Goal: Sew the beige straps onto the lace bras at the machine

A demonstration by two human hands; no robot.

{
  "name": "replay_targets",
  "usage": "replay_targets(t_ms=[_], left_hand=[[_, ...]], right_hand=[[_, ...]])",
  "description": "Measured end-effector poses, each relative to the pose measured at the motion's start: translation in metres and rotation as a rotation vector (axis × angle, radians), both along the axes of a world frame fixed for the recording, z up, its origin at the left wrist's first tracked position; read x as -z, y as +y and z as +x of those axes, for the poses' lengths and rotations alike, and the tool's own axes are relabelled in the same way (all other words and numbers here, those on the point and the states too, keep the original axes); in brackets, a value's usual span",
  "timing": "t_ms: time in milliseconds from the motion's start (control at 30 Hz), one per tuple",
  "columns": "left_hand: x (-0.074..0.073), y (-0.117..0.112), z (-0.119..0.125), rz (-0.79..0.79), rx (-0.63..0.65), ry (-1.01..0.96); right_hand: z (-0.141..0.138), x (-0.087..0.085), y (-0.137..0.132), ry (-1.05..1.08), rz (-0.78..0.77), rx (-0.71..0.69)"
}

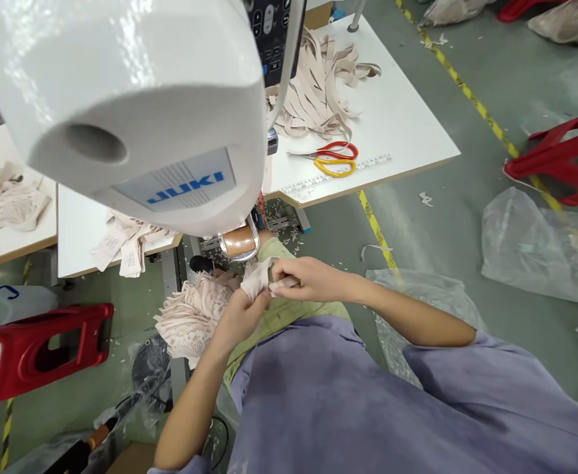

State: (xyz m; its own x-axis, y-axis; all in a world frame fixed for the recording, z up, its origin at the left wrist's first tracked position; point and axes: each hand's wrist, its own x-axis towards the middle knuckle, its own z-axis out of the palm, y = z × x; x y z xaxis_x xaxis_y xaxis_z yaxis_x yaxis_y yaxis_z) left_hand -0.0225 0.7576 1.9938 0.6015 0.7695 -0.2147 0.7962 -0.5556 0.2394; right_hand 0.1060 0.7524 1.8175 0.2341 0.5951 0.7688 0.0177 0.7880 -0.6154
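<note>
My left hand [239, 317] is closed on a pale beige fabric piece [256, 279] above my lap. Close against it, my right hand [307, 279] pinches a strip of the same pale cloth, its fingers curled in. The two hands nearly touch, and part of the cloth is hidden by the fingers. Just left of my left hand hangs a bundle of beige lace pieces [190, 319]. Above my hands is the white sewing machine head [141, 131], marked JUKI, which hides much of the work area below it.
On the white table [407, 145] lie a heap of beige straps [313, 92], red-and-yellow scissors [336, 159] and a printed ruler scale [343, 174]. Labelled fabric strips [131, 250] hang over the left table edge. Red stools [72, 349] and plastic bags [540, 243] stand or lie on the floor.
</note>
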Motion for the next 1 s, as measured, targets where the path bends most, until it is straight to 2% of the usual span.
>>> replay_targets(t_ms=[133,233,367,467,733,900,1000], left_hand=[[0.000,0.003,-0.006,-0.053,-0.195,-0.337],[0.009,0.007,-0.007,-0.073,-0.297,-0.578],[0.024,0.006,-0.003,-0.069,-0.318,-0.684],[0.033,0.003,0.001,-0.047,-0.296,-0.747],[0.038,-0.004,0.001,0.068,-0.205,-0.704],[0.035,-0.006,-0.002,0.222,-0.115,-0.527],[0.030,-0.005,-0.003,0.240,-0.045,-0.424]], right_hand=[[-0.012,0.010,-0.003,0.303,-0.140,0.227],[-0.027,0.009,-0.007,0.348,-0.064,0.352],[-0.043,-0.007,-0.011,0.339,0.049,0.412],[-0.046,-0.018,-0.010,0.333,0.045,0.442],[-0.044,-0.021,-0.003,0.349,-0.053,0.416],[-0.038,-0.017,-0.002,0.351,-0.106,0.307],[-0.029,-0.015,-0.001,0.282,-0.086,0.274]])
